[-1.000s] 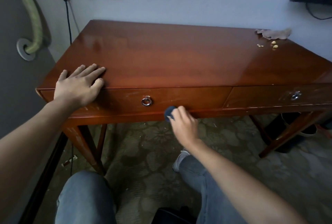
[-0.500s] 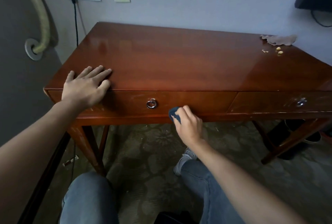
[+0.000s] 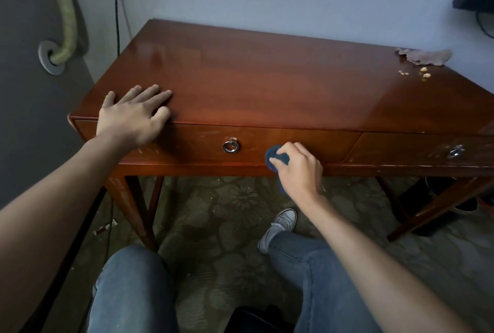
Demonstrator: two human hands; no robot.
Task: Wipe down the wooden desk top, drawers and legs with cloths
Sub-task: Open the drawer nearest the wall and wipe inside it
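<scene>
A reddish wooden desk [image 3: 267, 87] stands against the wall. My left hand [image 3: 133, 116] rests flat on the top's front left corner, fingers spread. My right hand [image 3: 296, 167] grips a small dark blue cloth [image 3: 275, 157] and presses it against the front of the left drawer [image 3: 192, 143], just right of its metal ring pull [image 3: 230, 145]. Most of the cloth is hidden under my fingers. The right drawer [image 3: 417, 148] has its own metal pull [image 3: 455, 151]. A crumpled brownish cloth [image 3: 425, 56] lies at the back right of the top, with crumbs [image 3: 423, 72] beside it.
The desk's front left leg [image 3: 128, 204] and right legs [image 3: 438, 204] stand on patterned carpet. A black cable [image 3: 116, 17] hangs from a wall socket at the left. A dark bin [image 3: 438, 199] sits under the right side. My knees and a grey shoe [image 3: 280, 223] are below.
My right hand with the blue cloth has slid slightly right and up along the left drawer's front. My left hand stays flat on the corner. The view has shifted.
</scene>
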